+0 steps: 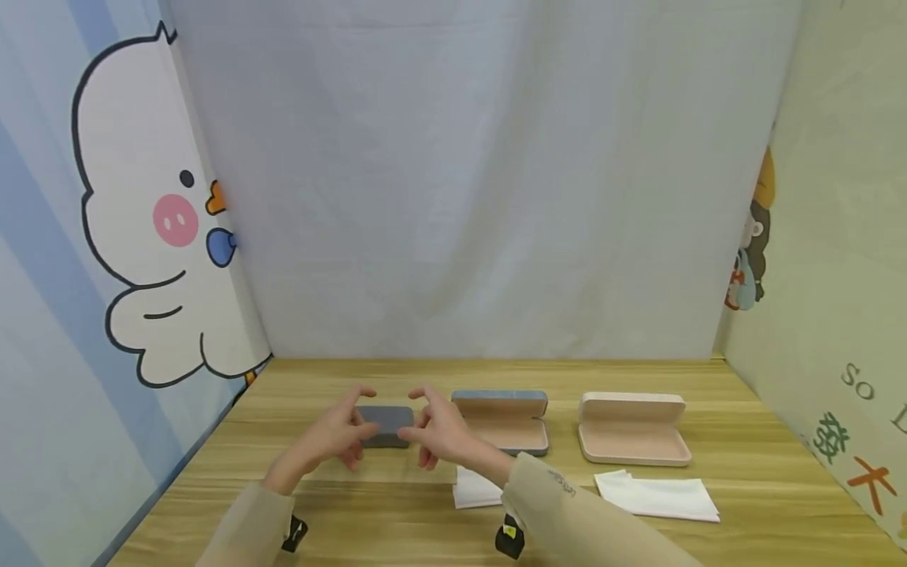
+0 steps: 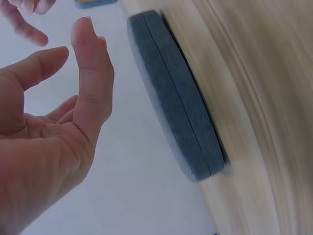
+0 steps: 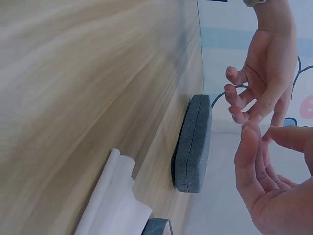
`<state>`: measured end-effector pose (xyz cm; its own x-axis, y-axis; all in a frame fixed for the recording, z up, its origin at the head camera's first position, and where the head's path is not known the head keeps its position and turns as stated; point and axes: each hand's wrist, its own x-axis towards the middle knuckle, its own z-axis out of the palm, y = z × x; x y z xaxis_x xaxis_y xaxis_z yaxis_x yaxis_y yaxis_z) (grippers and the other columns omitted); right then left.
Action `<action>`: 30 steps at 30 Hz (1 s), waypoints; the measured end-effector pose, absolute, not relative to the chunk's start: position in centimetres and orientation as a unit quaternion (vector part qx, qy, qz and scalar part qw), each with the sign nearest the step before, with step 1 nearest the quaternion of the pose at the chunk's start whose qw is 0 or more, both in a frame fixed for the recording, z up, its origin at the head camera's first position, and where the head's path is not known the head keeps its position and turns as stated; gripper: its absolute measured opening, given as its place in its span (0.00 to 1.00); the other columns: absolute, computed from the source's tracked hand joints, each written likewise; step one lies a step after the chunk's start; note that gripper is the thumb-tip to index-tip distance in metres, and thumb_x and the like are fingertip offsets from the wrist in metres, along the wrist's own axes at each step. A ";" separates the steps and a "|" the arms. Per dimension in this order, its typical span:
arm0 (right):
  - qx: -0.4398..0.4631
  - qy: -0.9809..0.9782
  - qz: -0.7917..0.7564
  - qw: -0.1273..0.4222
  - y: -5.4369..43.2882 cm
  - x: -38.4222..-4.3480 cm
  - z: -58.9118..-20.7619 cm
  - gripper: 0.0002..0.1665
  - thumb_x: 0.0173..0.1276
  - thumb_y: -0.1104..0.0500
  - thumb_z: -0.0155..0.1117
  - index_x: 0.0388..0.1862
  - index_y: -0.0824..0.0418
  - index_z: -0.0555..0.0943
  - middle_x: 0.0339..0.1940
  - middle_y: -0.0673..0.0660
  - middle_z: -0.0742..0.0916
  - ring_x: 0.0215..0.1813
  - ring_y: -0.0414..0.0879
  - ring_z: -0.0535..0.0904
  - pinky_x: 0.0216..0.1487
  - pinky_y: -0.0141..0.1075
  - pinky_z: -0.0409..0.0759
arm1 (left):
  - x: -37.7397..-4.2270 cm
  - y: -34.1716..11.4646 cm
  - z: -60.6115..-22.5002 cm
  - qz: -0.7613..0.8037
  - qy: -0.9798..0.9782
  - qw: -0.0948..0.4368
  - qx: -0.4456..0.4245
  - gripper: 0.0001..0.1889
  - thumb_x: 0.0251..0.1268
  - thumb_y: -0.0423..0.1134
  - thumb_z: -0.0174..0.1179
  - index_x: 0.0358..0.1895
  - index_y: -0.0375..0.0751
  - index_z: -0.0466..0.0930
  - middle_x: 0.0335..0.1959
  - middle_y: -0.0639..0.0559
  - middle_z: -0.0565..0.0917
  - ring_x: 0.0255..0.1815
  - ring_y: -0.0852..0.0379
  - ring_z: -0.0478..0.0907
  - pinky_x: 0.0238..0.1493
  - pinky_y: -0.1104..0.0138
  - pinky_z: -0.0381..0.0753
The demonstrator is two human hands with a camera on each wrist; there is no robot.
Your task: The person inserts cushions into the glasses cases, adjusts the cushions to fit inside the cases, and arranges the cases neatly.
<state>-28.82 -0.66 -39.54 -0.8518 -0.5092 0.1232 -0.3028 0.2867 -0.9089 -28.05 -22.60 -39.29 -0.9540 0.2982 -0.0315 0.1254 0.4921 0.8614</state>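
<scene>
A closed grey-blue glasses case (image 1: pixel 386 425) lies on the wooden table, its seam showing along the side in the left wrist view (image 2: pixel 173 93). My left hand (image 1: pixel 331 433) is raised by the case's left end, fingers loosely bent and holding nothing. Across from it, my right hand (image 1: pixel 445 431) is held up by the right end, also with nothing in its fingers. Both wrist views show the hands apart from the case (image 3: pixel 193 144). To the right stands an opened grey-blue glasses case (image 1: pixel 503 431) with a pink lining, partly hidden by my right forearm.
A white glasses case (image 1: pixel 634 437) stands opened on the right, pink inside. In front of it lies a folded white cloth (image 1: pixel 662 496). Another white cloth (image 1: pixel 475 488) sits partly under view of my right forearm. Curtains (image 1: pixel 460 181) border the table (image 1: pixel 397 524).
</scene>
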 end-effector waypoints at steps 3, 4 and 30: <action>-0.257 0.796 -0.539 0.096 -0.1 -28.5 -39.3 0.33 0.66 0.60 0.65 0.67 0.61 0.63 0.29 0.57 0.82 0.13 0.45 0.78 0.20 0.48 0.85 | -27.7 -21.9 -39.4 0.498 0.852 0.092 0.133 0.32 0.69 0.37 0.57 0.71 0.40 0.52 0.32 0.38 0.76 0.21 0.52 0.77 0.22 0.56 0.86; -0.258 0.796 -0.539 0.095 0.1 -28.4 -39.3 0.33 0.66 0.60 0.65 0.67 0.61 0.63 0.30 0.57 0.82 0.13 0.45 0.78 0.20 0.49 0.85 | -27.5 -21.7 -39.4 0.501 0.850 0.094 0.137 0.32 0.69 0.38 0.57 0.71 0.40 0.52 0.31 0.39 0.76 0.22 0.51 0.78 0.22 0.56 0.86; -0.252 0.781 -0.565 0.090 7.6 -26.2 -40.0 0.34 0.68 0.59 0.63 0.69 0.60 0.61 0.29 0.61 0.82 0.13 0.43 0.77 0.14 0.42 0.81 | -25.1 -16.4 -40.3 0.554 0.788 0.204 0.173 0.33 0.69 0.39 0.56 0.73 0.52 0.51 0.32 0.42 0.76 0.21 0.52 0.79 0.23 0.54 0.87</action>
